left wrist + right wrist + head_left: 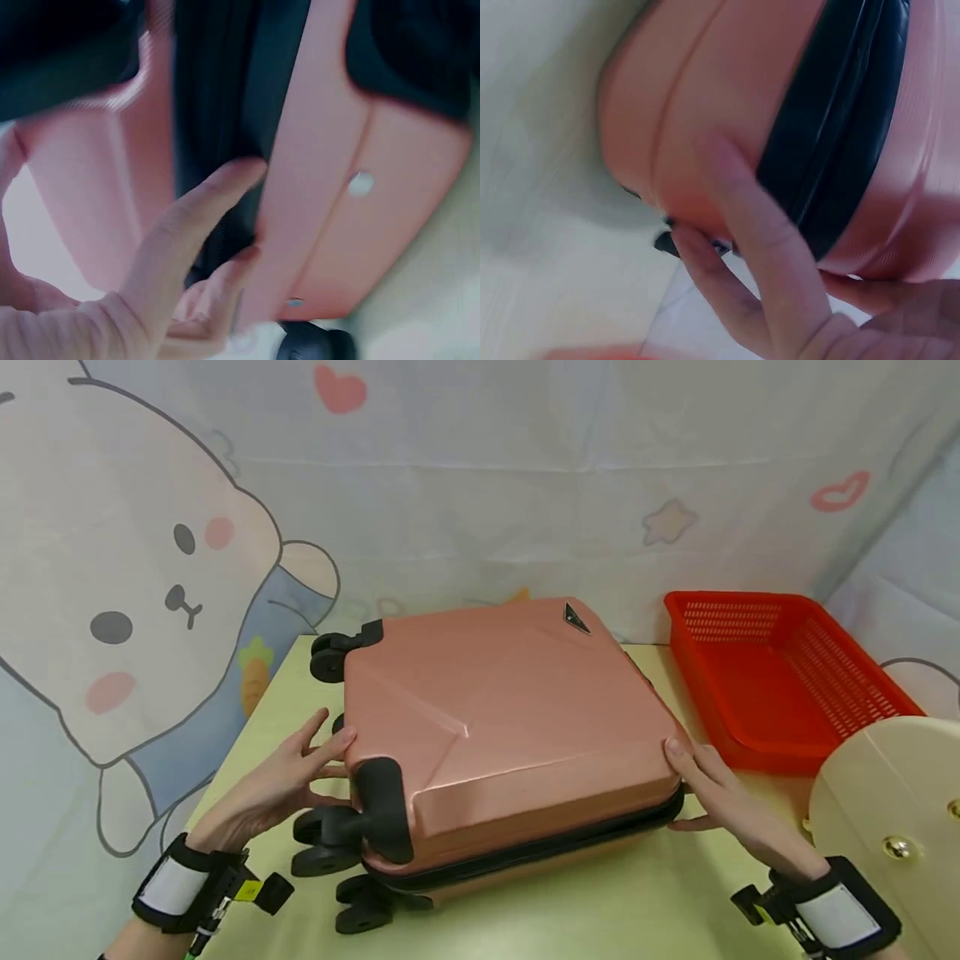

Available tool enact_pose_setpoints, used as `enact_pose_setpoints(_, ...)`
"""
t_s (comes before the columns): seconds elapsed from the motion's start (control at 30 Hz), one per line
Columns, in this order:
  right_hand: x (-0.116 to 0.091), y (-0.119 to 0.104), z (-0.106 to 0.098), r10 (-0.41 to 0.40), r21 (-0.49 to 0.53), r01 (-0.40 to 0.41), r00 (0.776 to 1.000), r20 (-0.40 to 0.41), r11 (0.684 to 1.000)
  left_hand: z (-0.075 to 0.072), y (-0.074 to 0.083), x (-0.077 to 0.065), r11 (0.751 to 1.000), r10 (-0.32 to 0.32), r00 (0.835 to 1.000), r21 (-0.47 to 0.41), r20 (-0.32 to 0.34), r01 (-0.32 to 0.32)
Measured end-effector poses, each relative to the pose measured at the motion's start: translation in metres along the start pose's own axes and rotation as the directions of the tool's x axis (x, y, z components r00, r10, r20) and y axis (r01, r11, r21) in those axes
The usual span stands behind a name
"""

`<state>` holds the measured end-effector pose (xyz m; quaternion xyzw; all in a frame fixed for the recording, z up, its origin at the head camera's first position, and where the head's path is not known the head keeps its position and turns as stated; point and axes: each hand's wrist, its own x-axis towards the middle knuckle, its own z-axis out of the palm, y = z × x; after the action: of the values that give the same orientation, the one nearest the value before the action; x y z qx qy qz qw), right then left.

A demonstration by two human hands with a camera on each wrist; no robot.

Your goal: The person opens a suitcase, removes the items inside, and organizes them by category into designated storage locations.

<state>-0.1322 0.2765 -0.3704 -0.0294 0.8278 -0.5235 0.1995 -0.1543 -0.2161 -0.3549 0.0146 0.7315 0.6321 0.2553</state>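
A rose-pink hard-shell suitcase (510, 710) lies flat-side up over the table, its black wheels (330, 839) toward the left. A black zipper band (225, 90) runs round its middle. At the wheeled end, my left hand (288, 777) has its fingers spread against the side, with fingertips on the zipper band in the left wrist view. My right hand (723, 797) touches the opposite near corner. In the right wrist view its extended fingers (769, 240) lie along the lower shell (705, 112). Whether the suitcase is lifted slightly, I cannot tell.
A red plastic basket (750, 747) stands right of the suitcase at the back. A cream rounded object (877, 793) with metal studs is at the right edge. The pale yellow table (600, 910) meets a printed cloth backdrop (480, 510).
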Motion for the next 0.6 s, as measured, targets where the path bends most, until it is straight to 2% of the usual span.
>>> enact_pose_setpoints(0.13,0.016,0.004,-0.018,-0.051,-0.015,0.050,0.996,-0.071,0.999,0.028,0.000,-0.015,0.997,-0.003,1.000,0.072,-0.002,0.003)
enact_pose_setpoints(0.2,0.026,0.006,-0.027,-0.061,-0.062,0.054,0.990,-0.125,0.997,0.042,0.000,-0.023,0.986,0.025,1.000,0.167,-0.005,-0.023)
enact_pose_setpoints(0.23,0.030,0.007,-0.030,-0.059,-0.091,0.045,0.986,-0.158,0.995,0.049,0.001,-0.027,0.972,0.046,0.999,0.231,-0.010,-0.042)
enact_pose_setpoints(0.27,0.033,0.009,-0.033,-0.059,-0.117,0.038,0.981,-0.187,0.992,0.055,0.002,-0.032,0.952,0.077,0.997,0.299,-0.015,-0.069)
enact_pose_setpoints(0.3,0.035,0.010,-0.036,-0.056,-0.135,0.027,0.975,-0.217,0.990,0.061,0.003,-0.037,0.916,0.126,0.992,0.386,-0.027,-0.106)
enact_pose_setpoints(0.33,0.037,0.011,-0.038,-0.055,-0.150,0.019,0.968,-0.243,0.988,0.067,0.005,-0.041,0.860,0.202,0.979,0.484,-0.035,-0.161)
enact_pose_setpoints(0.37,0.037,0.012,-0.039,-0.060,-0.164,0.017,0.964,-0.260,0.986,0.072,0.006,-0.045,0.783,0.303,0.952,0.577,-0.032,-0.230)
enact_pose_setpoints(0.4,0.036,0.013,-0.039,-0.061,-0.171,0.013,0.959,-0.276,0.985,0.076,0.007,-0.047,0.676,0.412,0.911,0.676,-0.018,-0.293)
enact_pose_setpoints(0.43,0.034,0.014,-0.038,-0.069,-0.176,0.018,0.956,-0.286,0.984,0.079,0.008,-0.047,0.547,0.516,0.856,0.764,0.013,-0.342)
enact_pose_setpoints(0.47,0.032,0.015,-0.037,-0.076,-0.184,0.022,0.953,-0.292,0.983,0.080,0.009,-0.045,0.398,0.613,0.788,0.839,0.058,-0.371)
enact_pose_setpoints(0.5,0.028,0.016,-0.035,-0.078,-0.195,0.020,0.952,-0.297,0.981,0.079,0.010,-0.041,0.242,0.689,0.716,0.898,0.107,-0.368)
enact_pose_setpoints(0.53,0.024,0.016,-0.033,-0.077,-0.210,0.014,0.952,-0.296,0.978,0.077,0.011,-0.034,0.101,0.738,0.654,0.931,0.166,-0.351)
enact_pose_setpoints(0.57,0.021,0.017,-0.031,-0.077,-0.214,0.015,0.955,-0.286,0.977,0.073,0.012,-0.027,-0.007,0.758,0.614,0.944,0.221,-0.330)
enact_pose_setpoints(0.6,0.018,0.017,-0.028,-0.071,-0.202,0.016,0.960,-0.269,0.979,0.069,0.013,-0.018,-0.095,0.758,0.593,0.946,0.271,-0.311)
